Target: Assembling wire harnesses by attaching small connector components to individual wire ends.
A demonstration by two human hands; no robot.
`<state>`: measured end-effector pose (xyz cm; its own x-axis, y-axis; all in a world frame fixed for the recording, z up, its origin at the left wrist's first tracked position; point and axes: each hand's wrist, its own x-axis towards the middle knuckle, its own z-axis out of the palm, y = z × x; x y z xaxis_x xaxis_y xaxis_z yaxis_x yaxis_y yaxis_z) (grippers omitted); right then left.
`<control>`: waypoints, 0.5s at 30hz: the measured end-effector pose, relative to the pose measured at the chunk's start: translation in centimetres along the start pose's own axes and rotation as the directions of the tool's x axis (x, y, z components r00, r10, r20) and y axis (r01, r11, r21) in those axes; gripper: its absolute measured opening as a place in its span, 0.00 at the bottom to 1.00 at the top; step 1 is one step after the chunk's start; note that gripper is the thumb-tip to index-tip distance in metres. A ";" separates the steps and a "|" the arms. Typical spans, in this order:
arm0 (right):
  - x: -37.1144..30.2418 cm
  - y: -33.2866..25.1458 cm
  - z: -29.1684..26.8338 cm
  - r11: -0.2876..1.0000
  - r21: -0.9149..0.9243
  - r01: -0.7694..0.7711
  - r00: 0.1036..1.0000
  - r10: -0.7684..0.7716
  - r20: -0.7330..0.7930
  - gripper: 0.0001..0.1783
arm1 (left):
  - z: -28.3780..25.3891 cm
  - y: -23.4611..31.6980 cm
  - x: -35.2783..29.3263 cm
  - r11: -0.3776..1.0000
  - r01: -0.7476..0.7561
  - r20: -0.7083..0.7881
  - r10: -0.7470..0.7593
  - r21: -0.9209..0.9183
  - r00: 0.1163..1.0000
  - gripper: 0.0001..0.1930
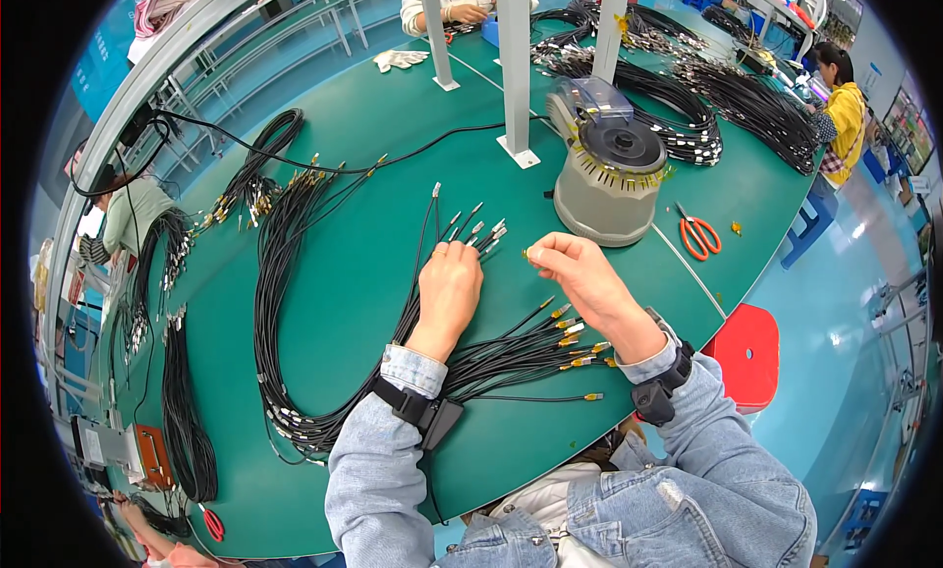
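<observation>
My left hand is closed over a few black cables, whose silvery connector ends fan out past the fingers. Just right of it, my right hand pinches a small piece of yellow tape between thumb and fingertips, apart from the connectors. Below both hands lies a spread of black cables, many with yellow tape at their connector ends. The long cable bundle curves round to the left. Beyond my right hand stands a grey tape dispenser with yellow strips around its black disc.
Orange-handled scissors lie right of the dispenser. A metal post rises from the green table. More cable bundles lie at left and far right. A red stool stands beside the table. Other people work around it.
</observation>
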<state>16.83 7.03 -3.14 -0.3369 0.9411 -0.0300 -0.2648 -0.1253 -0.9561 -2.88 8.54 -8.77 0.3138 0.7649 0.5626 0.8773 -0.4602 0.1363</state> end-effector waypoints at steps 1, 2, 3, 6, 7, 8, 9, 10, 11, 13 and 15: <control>0.0 -0.1 -0.1 1.000 0.009 0.008 1.000 -0.008 -0.006 0.06 | -0.3 0.2 0.3 0.997 0.038 -0.066 -0.043 -0.073 0.997 0.08; -0.1 -0.2 -0.1 1.000 0.009 0.010 1.000 -0.010 -0.008 0.06 | -0.7 0.3 0.5 0.987 0.071 -0.128 -0.090 -0.148 0.988 0.07; -0.2 -0.2 0.0 1.000 0.023 0.016 1.000 -0.016 -0.005 0.06 | -0.9 0.4 0.5 0.987 0.068 -0.129 -0.087 -0.148 0.988 0.07; -0.6 -0.2 0.4 0.998 0.054 0.030 1.000 -0.030 0.001 0.06 | -2.2 0.9 0.0 0.502 0.492 0.224 -0.502 -0.712 0.836 0.05; -0.8 -0.1 0.7 0.996 0.066 0.064 0.998 -0.064 -0.001 0.06 | -2.8 1.4 -0.1 0.503 0.491 0.225 -0.498 -0.711 0.837 0.05; -1.0 0.0 1.0 0.992 0.079 0.099 0.995 -0.099 -0.001 0.06 | -4.0 2.2 0.2 0.390 0.482 0.260 -0.499 -0.785 0.827 0.05; -1.2 0.1 1.3 0.987 0.093 0.132 0.991 -0.132 0.000 0.06 | -5.3 3.0 0.4 0.269 0.469 0.296 -0.497 -0.841 0.816 0.06; -1.4 0.0 1.7 0.986 0.097 0.133 0.991 -0.133 -0.002 0.06 | -6.3 3.8 0.5 0.142 0.450 0.333 -0.489 -0.882 0.806 0.07; -1.7 -0.3 2.1 0.985 0.084 0.149 0.989 -0.150 0.011 0.06 | -7.0 4.3 0.6 0.145 0.450 0.332 -0.486 -0.881 0.808 0.07; -2.1 -1.0 3.0 0.981 0.061 0.183 0.982 -0.185 0.042 0.06 | -8.5 5.4 0.5 0.068 0.432 0.344 -0.501 -0.899 0.795 0.08; -2.2 -1.6 3.8 0.964 0.024 0.266 0.962 -0.267 0.060 0.05 | -9.4 5.8 0.3 0.039 0.419 0.343 -0.508 -0.907 0.790 0.08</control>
<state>14.56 4.01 -0.48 -0.3078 0.9196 0.2442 -0.3669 0.1221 -0.9222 -1.08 1.86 -0.09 -0.0736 0.9927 0.0958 -0.1636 -0.1068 0.9807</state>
